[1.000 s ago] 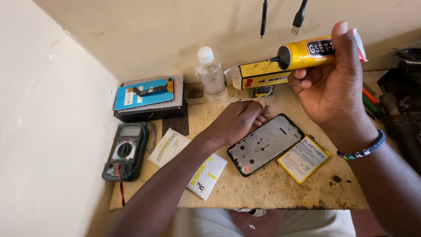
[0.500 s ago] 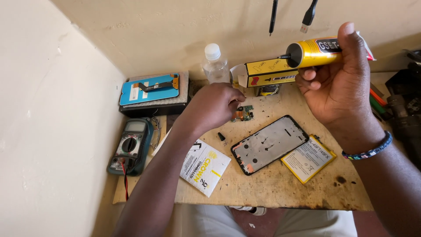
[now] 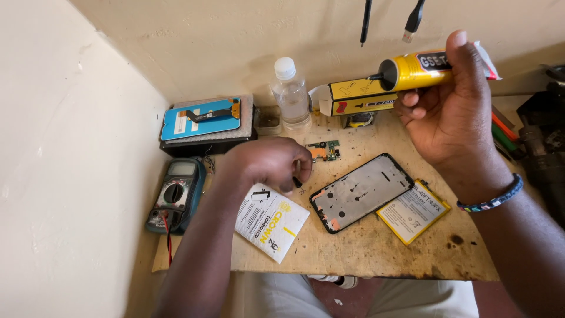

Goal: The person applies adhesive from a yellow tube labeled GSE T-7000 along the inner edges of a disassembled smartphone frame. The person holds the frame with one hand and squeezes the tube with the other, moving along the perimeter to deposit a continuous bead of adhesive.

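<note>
While the yellow glue tube with a black nozzle (image 3: 412, 70) is held raised above the wooden table (image 3: 365, 247) by the clamped fingers of the right hand (image 3: 453, 112), a small dark part (image 3: 296, 182) is pinched by the left hand (image 3: 268, 165), beside the grey phone frame (image 3: 362, 191).

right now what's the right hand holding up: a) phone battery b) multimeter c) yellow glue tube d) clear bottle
c: the right hand is raised with its grip around the yellow glue tube, while the clear bottle, multimeter and phone battery all rest on the table.
</note>
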